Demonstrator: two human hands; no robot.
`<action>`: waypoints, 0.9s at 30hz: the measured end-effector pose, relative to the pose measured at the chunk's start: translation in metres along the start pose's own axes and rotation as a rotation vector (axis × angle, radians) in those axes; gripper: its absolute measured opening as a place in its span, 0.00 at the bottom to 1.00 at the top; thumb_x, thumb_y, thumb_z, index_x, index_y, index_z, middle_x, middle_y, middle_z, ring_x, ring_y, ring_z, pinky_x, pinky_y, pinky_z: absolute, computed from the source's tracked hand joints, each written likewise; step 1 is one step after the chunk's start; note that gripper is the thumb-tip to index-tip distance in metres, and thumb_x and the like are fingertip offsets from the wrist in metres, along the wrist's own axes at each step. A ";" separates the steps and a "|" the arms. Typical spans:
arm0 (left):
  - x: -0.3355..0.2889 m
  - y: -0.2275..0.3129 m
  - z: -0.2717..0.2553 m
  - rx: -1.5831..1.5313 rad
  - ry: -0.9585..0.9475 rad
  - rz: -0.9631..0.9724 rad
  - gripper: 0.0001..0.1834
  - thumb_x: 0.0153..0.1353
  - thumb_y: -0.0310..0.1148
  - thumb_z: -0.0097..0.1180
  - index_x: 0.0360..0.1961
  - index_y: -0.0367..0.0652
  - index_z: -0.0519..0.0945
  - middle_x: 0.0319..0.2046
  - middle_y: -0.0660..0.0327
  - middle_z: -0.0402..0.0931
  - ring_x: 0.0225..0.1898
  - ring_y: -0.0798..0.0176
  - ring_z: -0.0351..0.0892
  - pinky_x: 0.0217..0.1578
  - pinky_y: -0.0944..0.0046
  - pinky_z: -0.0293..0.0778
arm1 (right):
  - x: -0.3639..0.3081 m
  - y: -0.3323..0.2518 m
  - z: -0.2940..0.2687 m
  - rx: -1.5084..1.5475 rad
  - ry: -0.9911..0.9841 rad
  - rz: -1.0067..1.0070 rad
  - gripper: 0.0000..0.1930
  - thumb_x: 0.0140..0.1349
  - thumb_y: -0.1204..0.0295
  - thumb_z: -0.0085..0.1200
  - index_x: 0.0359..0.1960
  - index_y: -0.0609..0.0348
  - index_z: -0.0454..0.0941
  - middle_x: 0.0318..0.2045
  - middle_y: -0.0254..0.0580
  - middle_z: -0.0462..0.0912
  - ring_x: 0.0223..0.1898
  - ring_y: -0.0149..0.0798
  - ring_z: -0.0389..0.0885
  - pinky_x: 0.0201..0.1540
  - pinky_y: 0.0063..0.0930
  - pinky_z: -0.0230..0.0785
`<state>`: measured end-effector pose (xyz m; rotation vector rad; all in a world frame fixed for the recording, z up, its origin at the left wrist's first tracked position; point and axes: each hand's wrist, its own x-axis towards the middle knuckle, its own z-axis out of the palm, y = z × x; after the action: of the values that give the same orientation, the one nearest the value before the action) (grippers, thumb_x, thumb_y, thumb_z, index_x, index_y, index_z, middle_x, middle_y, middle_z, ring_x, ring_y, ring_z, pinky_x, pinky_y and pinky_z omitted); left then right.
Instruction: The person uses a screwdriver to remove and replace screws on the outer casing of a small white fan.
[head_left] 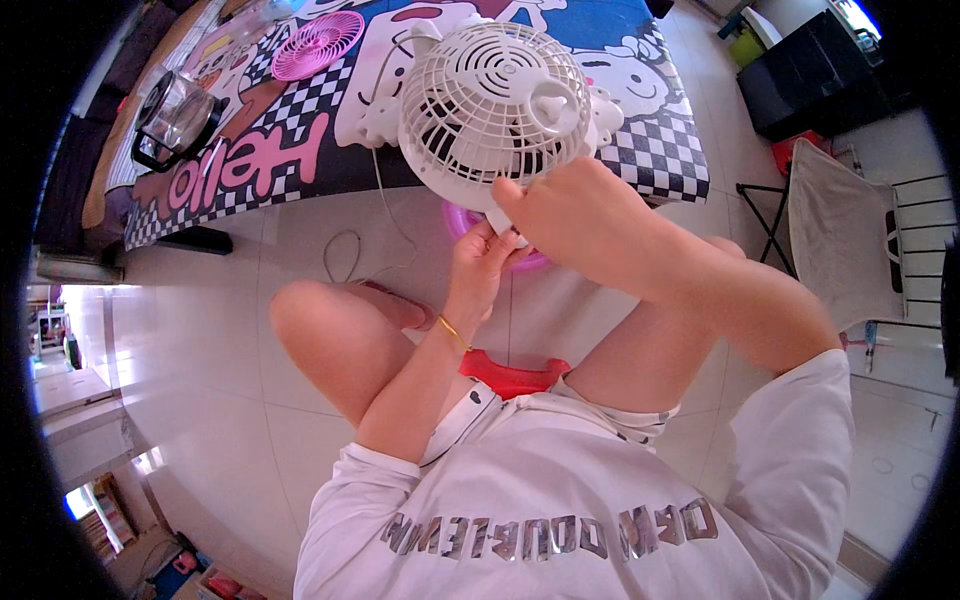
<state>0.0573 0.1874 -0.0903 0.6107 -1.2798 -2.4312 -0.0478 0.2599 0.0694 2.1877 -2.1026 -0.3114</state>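
White fan (pixel 493 98) at twelve o'clock, left hand (pixel 475 268) pinching its stem (pixel 502 225); right hand (pixel 585 218) beside, its grip I can't tell.

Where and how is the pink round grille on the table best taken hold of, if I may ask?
Probably by the near rim of the pink grille, pinched from the person's side with the left hand, once free of the white fan. The grille is an openwork disc, apparently lying low on the table, and this rim faces the person.
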 end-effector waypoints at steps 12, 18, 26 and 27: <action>0.001 -0.004 -0.003 -0.017 0.007 0.006 0.14 0.60 0.29 0.49 0.47 0.36 0.71 0.41 0.60 0.74 0.40 0.68 0.75 0.43 0.70 0.74 | 0.013 0.014 -0.002 -0.114 -0.173 -0.215 0.09 0.41 0.69 0.55 0.23 0.61 0.75 0.20 0.38 0.78 0.25 0.38 0.80 0.25 0.25 0.70; 0.002 -0.004 0.001 -0.069 -0.001 0.006 0.15 0.60 0.29 0.49 0.47 0.34 0.70 0.41 0.59 0.74 0.41 0.67 0.75 0.43 0.70 0.74 | 0.013 0.015 0.006 0.011 -0.002 0.025 0.12 0.42 0.71 0.55 0.27 0.66 0.72 0.18 0.43 0.78 0.24 0.42 0.80 0.25 0.28 0.71; -0.001 0.003 0.004 0.009 0.033 0.019 0.15 0.59 0.30 0.50 0.46 0.34 0.70 0.41 0.60 0.74 0.41 0.67 0.75 0.43 0.70 0.74 | 0.003 0.004 0.009 -0.077 0.228 -0.215 0.12 0.41 0.71 0.56 0.28 0.63 0.73 0.18 0.38 0.77 0.23 0.39 0.79 0.26 0.25 0.70; -0.002 0.003 0.005 0.009 0.031 0.018 0.15 0.59 0.30 0.50 0.46 0.34 0.70 0.41 0.60 0.74 0.41 0.67 0.75 0.43 0.70 0.74 | 0.003 0.004 0.009 -0.078 0.227 -0.213 0.12 0.41 0.71 0.56 0.28 0.63 0.73 0.18 0.38 0.77 0.23 0.39 0.79 0.26 0.25 0.70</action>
<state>0.0565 0.1898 -0.0847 0.6342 -1.2795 -2.3938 -0.0532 0.2574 0.0614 2.2825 -1.7183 -0.1475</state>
